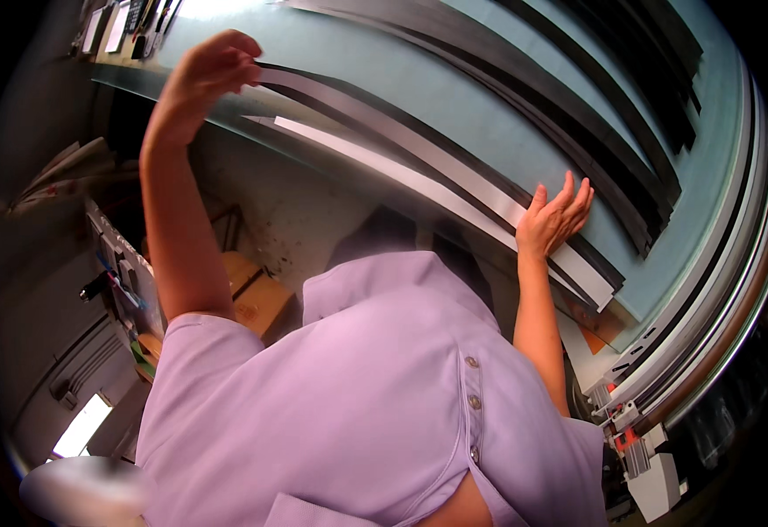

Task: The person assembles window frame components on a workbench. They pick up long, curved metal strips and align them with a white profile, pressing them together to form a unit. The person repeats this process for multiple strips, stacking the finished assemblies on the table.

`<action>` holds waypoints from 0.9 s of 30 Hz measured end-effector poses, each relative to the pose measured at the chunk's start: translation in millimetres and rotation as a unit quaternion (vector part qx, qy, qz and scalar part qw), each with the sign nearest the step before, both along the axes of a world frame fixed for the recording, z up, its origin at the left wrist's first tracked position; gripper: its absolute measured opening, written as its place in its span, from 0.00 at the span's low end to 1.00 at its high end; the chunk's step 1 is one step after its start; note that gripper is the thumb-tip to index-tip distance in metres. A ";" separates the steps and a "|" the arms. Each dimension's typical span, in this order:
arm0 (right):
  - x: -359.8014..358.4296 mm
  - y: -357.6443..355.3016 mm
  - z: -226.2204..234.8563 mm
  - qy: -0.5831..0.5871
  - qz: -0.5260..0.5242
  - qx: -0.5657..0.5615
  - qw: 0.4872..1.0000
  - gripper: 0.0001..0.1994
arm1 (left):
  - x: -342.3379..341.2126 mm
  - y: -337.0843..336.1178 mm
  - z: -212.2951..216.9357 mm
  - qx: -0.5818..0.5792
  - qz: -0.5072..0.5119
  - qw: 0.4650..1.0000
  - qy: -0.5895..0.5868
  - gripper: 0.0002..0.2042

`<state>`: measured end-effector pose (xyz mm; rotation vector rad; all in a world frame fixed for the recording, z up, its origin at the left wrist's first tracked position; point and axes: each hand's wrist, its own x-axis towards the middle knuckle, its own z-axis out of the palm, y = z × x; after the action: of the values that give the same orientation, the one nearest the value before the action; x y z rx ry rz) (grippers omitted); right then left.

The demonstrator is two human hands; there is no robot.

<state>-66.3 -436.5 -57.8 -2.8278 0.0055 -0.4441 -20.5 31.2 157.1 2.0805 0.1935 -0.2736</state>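
Observation:
My left hand is raised over the table's near side, its fingers curled and slightly blurred. Its fingertips are beside the left end of a long dark-edged strip with a pale inner face; whether they pinch it is hidden. Toward the strip's right end, my right hand rests across it with fingers spread. The strip runs slantwise along the near part of the light blue tabletop. Closer to me, a narrow white strip lies alongside it near the table edge.
Several long dark strips lie farther back on the table. Stacked long rails curve along the right side, with a machine part below them. Small tools sit at the far left corner. A brown cardboard box stands below the table.

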 end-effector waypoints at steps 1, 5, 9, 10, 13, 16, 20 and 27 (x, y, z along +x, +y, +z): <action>1.1 1.3 0.4 -0.002 0.003 0.000 1.000 0.27 | 0.6 4.4 -20.2 0.053 -0.007 0.998 0.030 0.06; -0.2 -1.1 0.0 0.000 0.008 -0.004 1.000 0.28 | 0.5 -23.8 -52.8 0.209 -0.111 0.970 0.052 0.07; -3.0 -0.5 3.9 0.012 0.005 -0.006 1.000 0.27 | -18.4 -14.6 -36.2 -0.194 -0.026 0.979 0.060 0.11; -0.4 2.7 5.0 0.015 -0.001 -0.004 1.000 0.27 | -19.3 -3.5 -33.6 -0.180 0.000 0.981 0.075 0.12; 2.3 1.0 4.7 0.006 0.014 -0.004 1.000 0.26 | -18.1 10.1 -36.6 -0.108 -0.040 0.988 0.105 0.10; 0.0 -0.5 2.6 0.013 0.009 -0.009 1.000 0.26 | -16.3 7.7 -53.2 -0.017 -0.056 0.992 0.115 0.09; 0.9 0.7 2.1 0.007 0.011 -0.010 1.000 0.26 | -20.5 1.5 -82.0 0.111 -0.025 0.990 0.087 0.08; 0.1 1.4 3.0 0.007 0.006 -0.014 1.000 0.26 | -17.2 6.6 -104.4 0.246 0.046 0.964 0.084 0.07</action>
<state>-66.2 -435.2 -54.9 -2.8567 -0.0158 -0.4250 -37.7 37.8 52.7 2.5304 0.5026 -0.3758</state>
